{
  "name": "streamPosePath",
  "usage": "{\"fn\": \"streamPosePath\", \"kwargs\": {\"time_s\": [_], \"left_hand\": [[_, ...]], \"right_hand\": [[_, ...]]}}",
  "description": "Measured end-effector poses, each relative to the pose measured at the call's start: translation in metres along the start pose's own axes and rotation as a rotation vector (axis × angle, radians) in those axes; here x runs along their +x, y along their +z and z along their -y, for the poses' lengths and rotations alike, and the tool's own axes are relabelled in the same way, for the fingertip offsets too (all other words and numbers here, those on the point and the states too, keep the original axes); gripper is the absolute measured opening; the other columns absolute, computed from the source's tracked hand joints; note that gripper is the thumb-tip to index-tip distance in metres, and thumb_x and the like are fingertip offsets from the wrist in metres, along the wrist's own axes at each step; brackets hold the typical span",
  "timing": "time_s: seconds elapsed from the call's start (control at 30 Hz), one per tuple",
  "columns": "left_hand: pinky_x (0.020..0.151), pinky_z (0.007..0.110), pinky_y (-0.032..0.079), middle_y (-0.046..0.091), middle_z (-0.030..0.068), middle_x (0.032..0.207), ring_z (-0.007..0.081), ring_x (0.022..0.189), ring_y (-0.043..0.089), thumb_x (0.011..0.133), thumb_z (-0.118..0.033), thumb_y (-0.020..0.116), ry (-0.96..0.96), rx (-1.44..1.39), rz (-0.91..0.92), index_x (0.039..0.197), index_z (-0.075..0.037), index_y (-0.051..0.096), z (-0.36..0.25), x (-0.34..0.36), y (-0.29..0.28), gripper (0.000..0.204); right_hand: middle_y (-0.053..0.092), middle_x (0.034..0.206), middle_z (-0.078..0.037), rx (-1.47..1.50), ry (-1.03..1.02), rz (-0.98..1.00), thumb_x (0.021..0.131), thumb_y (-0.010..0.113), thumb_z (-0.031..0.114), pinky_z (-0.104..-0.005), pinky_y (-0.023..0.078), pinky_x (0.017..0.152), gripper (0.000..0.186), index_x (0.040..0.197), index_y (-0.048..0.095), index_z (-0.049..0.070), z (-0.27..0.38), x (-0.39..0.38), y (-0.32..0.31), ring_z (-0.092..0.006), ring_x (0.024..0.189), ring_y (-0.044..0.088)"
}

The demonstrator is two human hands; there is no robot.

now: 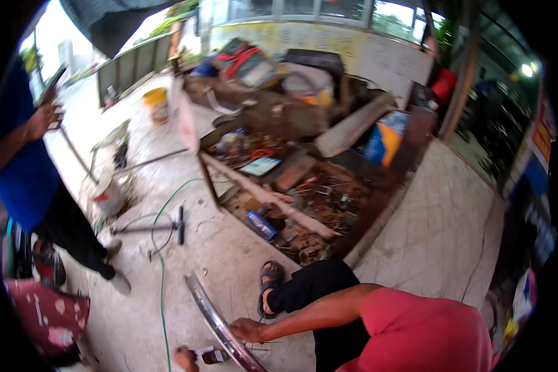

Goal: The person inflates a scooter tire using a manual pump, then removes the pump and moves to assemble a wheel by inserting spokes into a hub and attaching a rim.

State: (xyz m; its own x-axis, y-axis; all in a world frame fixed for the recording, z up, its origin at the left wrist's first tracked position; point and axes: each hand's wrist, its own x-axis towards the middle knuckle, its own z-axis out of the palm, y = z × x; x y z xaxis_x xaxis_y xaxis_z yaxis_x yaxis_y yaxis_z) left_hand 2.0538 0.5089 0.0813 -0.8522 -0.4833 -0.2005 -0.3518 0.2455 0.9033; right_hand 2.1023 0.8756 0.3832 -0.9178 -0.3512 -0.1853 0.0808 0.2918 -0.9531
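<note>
A silver bicycle wheel rim (209, 312) stands tilted near the lower edge, cut off by the picture's edge. My right hand (248, 330) is closed against the rim's right side. Thin metal spokes (264, 342) stick out around these fingers, but what they pinch is hidden. Left of the rim, my left hand (185, 358) shows only in part, and its fingers are blurred. Close by it is a small dark and white box or labelled packet (212, 356); I cannot tell whether the hand touches it.
A low bin (378, 229) of scrap, tools and a blue box (261, 225) lies ahead. A floor pump (180, 225) and green hose (162, 273) are on the concrete at left. A person in blue (18, 167) stands beyond, near a white bucket (107, 196) and yellow bucket (155, 106).
</note>
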Motion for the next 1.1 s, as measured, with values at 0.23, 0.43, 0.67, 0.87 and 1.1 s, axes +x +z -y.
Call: {"fn": "streamPosePath", "kwargs": {"time_s": [0.23,0.43,0.67,0.87,1.1], "left_hand": [[0.047,0.021,0.033,0.049,-0.0024,0.070,0.0044,0.055,0.041,0.098,-0.012,0.053,0.799,-0.384,0.262,0.136,0.001,0.054,-0.570,-0.191,-0.020,0.040],[0.056,0.034,0.050,0.068,0.0112,0.095,0.0215,0.062,0.064,0.072,-0.010,0.083,1.921,-0.277,1.032,0.142,-0.001,0.048,-0.740,-0.433,-0.043,0.079],[0.055,0.031,0.047,0.066,0.0099,0.084,0.0179,0.059,0.062,0.072,-0.008,0.083,2.007,-0.195,1.158,0.149,-0.001,0.034,-0.774,-0.514,-0.031,0.091],[0.054,0.027,0.043,0.062,0.0057,0.068,0.0120,0.056,0.059,0.073,-0.004,0.084,1.719,-0.095,1.180,0.154,-0.001,0.022,-0.791,-0.530,-0.071,0.101],[0.059,0.025,0.046,0.061,0.0042,0.067,0.0103,0.059,0.056,0.076,-0.002,0.077,1.204,-0.050,0.938,0.150,0.003,0.031,-0.684,-0.412,-0.063,0.087]], "right_hand": [[0.052,0.059,-0.008,0.049,0.092,-0.122,0.100,0.039,0.055,-0.0413,0.042,0.063,0.063,0.068,0.053,0.002,-0.017,-0.018,-0.015,-0.0203,0.061,0.052],[0.054,0.064,-0.017,-0.014,-0.074,-0.302,0.097,0.038,0.058,-0.0470,0.042,0.069,0.065,0.073,0.055,0.000,-0.027,-0.017,0.006,-0.0307,0.067,0.056],[0.054,0.079,-0.018,0.054,0.125,-0.420,0.098,0.042,0.053,-0.0480,0.042,0.076,0.055,0.088,0.053,-0.001,-0.035,-0.037,-0.020,-0.0304,0.077,0.052],[0.054,0.092,-0.019,0.036,0.132,-0.404,0.100,0.045,0.048,-0.0488,0.041,0.081,0.050,0.101,0.051,-0.001,-0.041,-0.026,0.004,-0.0301,0.086,0.049],[0.067,0.095,-0.022,-0.129,-0.006,-0.321,0.097,0.041,0.052,-0.0476,0.046,0.086,0.058,0.111,0.058,-0.002,-0.076,-0.020,0.007,-0.0316,0.094,0.063]]}}
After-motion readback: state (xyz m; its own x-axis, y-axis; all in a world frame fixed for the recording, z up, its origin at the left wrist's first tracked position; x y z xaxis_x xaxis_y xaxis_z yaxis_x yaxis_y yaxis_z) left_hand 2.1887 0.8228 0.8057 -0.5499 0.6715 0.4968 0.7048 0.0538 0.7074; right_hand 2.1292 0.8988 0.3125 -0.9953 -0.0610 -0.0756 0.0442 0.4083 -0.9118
